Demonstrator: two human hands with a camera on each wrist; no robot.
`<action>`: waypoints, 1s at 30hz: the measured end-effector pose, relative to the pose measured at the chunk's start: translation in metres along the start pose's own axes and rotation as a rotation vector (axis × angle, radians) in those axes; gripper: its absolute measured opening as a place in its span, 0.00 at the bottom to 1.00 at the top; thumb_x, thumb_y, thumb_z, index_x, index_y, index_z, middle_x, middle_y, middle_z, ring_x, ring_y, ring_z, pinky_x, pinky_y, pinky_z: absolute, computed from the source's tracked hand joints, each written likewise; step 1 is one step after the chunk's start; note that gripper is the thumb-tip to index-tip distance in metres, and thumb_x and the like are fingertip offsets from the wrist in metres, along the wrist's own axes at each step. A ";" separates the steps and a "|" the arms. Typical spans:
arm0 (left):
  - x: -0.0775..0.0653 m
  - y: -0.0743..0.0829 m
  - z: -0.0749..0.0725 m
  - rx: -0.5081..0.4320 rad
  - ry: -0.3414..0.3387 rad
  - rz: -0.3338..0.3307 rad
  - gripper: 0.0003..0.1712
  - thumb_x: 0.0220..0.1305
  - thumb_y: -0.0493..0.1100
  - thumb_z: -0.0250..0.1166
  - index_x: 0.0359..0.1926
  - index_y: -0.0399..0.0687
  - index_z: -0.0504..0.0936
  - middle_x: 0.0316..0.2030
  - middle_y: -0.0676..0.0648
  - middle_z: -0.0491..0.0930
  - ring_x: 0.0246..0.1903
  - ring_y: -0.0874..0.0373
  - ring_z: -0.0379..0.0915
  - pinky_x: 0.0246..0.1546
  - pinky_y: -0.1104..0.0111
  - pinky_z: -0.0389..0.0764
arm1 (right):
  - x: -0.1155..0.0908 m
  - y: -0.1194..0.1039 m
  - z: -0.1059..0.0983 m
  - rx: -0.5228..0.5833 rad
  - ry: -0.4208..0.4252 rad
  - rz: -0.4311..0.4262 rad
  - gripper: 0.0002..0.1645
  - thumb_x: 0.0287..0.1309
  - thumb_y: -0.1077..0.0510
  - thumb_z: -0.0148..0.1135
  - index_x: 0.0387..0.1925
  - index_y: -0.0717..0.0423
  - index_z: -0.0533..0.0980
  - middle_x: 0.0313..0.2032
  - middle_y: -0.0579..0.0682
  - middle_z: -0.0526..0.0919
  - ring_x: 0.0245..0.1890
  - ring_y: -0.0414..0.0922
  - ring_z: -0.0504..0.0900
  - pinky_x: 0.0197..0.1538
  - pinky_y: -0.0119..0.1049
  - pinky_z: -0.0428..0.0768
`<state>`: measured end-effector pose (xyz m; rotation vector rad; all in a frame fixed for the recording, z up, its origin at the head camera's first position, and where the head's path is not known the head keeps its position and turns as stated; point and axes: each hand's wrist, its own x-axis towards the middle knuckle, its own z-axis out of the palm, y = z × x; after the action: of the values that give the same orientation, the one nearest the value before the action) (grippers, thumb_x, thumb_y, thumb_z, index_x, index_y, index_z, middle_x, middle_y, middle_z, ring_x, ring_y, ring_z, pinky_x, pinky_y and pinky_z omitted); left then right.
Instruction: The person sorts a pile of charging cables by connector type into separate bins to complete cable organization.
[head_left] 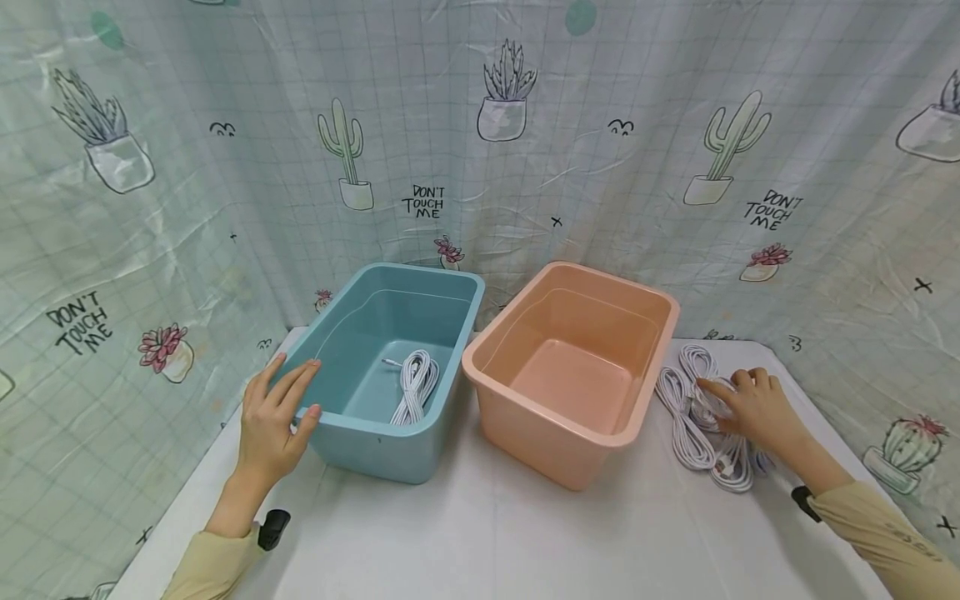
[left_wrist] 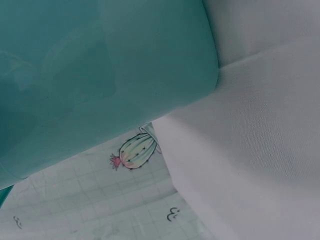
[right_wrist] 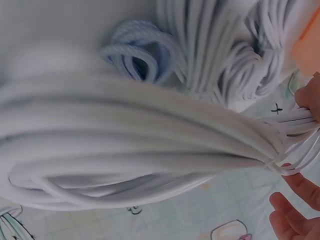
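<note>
Left hand [head_left: 270, 421]: fingers spread and nearly straight at the blue bin [head_left: 367, 454]'s near left corner, gripping nothing; contact is hard to tell (its wrist view misses the hand).
Binned coil [head_left: 415, 387]: white, looped, on the blue bin's floor, its near end hidden by the rim.
Orange bin [head_left: 532, 433]: between the blue bin and the loose coils [head_left: 684, 417].
Loose coils: white, overlapping on the table [head_left: 487, 533], partly covered by the right hand [head_left: 761, 412].
Right hand: thumb and forefinger pinch the held coil [right_wrist: 140, 135]'s narrow middle, close above the others; its near loop is blurred.
</note>
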<state>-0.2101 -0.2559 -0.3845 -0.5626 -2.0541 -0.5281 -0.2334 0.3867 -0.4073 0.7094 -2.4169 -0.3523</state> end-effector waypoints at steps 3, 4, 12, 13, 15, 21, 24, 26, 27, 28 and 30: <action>0.000 0.000 0.000 0.001 0.001 0.001 0.35 0.62 0.63 0.40 0.52 0.42 0.75 0.47 0.38 0.77 0.61 0.41 0.58 0.59 0.45 0.53 | 0.005 0.003 -0.003 0.008 0.061 -0.027 0.34 0.55 0.28 0.34 0.45 0.45 0.71 0.26 0.62 0.70 0.25 0.63 0.67 0.20 0.48 0.64; 0.000 0.000 0.000 0.001 0.002 0.001 0.35 0.62 0.63 0.40 0.52 0.42 0.75 0.47 0.38 0.77 0.61 0.41 0.58 0.59 0.45 0.53 | 0.007 0.004 -0.004 0.005 0.078 -0.033 0.38 0.56 0.28 0.22 0.45 0.44 0.71 0.27 0.62 0.70 0.24 0.64 0.67 0.20 0.48 0.64; 0.000 -0.001 0.000 0.001 0.002 0.000 0.35 0.62 0.63 0.40 0.52 0.42 0.75 0.47 0.38 0.77 0.61 0.42 0.58 0.59 0.45 0.53 | 0.025 0.010 -0.027 0.018 0.043 -0.031 0.45 0.53 0.29 0.09 0.48 0.42 0.69 0.33 0.63 0.72 0.31 0.66 0.69 0.29 0.56 0.69; 0.000 -0.001 0.000 0.000 0.002 0.000 0.35 0.62 0.63 0.40 0.53 0.42 0.75 0.47 0.39 0.77 0.61 0.42 0.58 0.59 0.45 0.53 | 0.027 0.011 -0.030 0.020 0.038 -0.029 0.45 0.53 0.29 0.09 0.49 0.42 0.69 0.34 0.63 0.73 0.32 0.66 0.70 0.30 0.57 0.69; 0.000 -0.001 0.000 -0.001 0.004 0.002 0.35 0.62 0.63 0.40 0.53 0.42 0.75 0.47 0.39 0.77 0.61 0.42 0.58 0.59 0.45 0.53 | 0.033 0.013 -0.037 0.030 0.043 -0.031 0.44 0.53 0.29 0.10 0.49 0.42 0.69 0.35 0.63 0.73 0.33 0.66 0.70 0.31 0.57 0.69; 0.000 0.000 0.000 -0.005 0.007 0.005 0.35 0.62 0.63 0.40 0.52 0.42 0.75 0.46 0.39 0.77 0.61 0.41 0.59 0.59 0.45 0.53 | 0.053 0.019 -0.057 0.048 0.108 -0.067 0.39 0.55 0.30 0.14 0.52 0.39 0.68 0.38 0.63 0.73 0.36 0.66 0.70 0.31 0.58 0.68; 0.000 0.000 -0.001 -0.004 0.008 0.005 0.35 0.62 0.63 0.40 0.52 0.42 0.75 0.46 0.39 0.77 0.61 0.41 0.59 0.59 0.45 0.53 | 0.064 0.022 -0.068 0.060 0.129 -0.083 0.39 0.55 0.30 0.15 0.51 0.39 0.68 0.39 0.63 0.73 0.38 0.66 0.69 0.32 0.58 0.68; 0.000 0.000 -0.001 -0.003 0.007 0.004 0.35 0.62 0.63 0.40 0.53 0.42 0.75 0.46 0.39 0.77 0.61 0.41 0.58 0.59 0.45 0.53 | 0.071 0.023 -0.074 0.058 0.154 -0.108 0.39 0.57 0.31 0.16 0.49 0.41 0.70 0.39 0.63 0.73 0.37 0.66 0.69 0.32 0.57 0.69; 0.000 0.000 -0.001 -0.003 0.006 0.004 0.35 0.62 0.63 0.40 0.53 0.42 0.75 0.46 0.39 0.77 0.61 0.41 0.58 0.59 0.45 0.53 | 0.075 0.023 -0.078 0.067 0.160 -0.115 0.38 0.57 0.31 0.16 0.49 0.41 0.70 0.40 0.63 0.73 0.38 0.66 0.69 0.32 0.58 0.68; 0.000 0.000 -0.001 -0.003 0.005 0.004 0.35 0.62 0.63 0.40 0.53 0.43 0.75 0.47 0.39 0.77 0.61 0.42 0.58 0.59 0.45 0.53 | 0.078 0.024 -0.080 0.070 0.171 -0.125 0.38 0.57 0.31 0.17 0.48 0.42 0.71 0.40 0.63 0.73 0.38 0.66 0.69 0.32 0.57 0.68; 0.000 0.000 -0.001 -0.004 0.004 0.003 0.35 0.62 0.63 0.40 0.53 0.43 0.75 0.47 0.39 0.77 0.61 0.42 0.58 0.59 0.45 0.53 | 0.085 0.024 -0.085 0.073 0.190 -0.145 0.37 0.58 0.32 0.18 0.48 0.41 0.71 0.40 0.62 0.73 0.38 0.65 0.68 0.32 0.57 0.68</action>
<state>-0.2094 -0.2564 -0.3846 -0.5662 -2.0483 -0.5315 -0.2495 0.3512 -0.2913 0.9107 -2.2139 -0.2435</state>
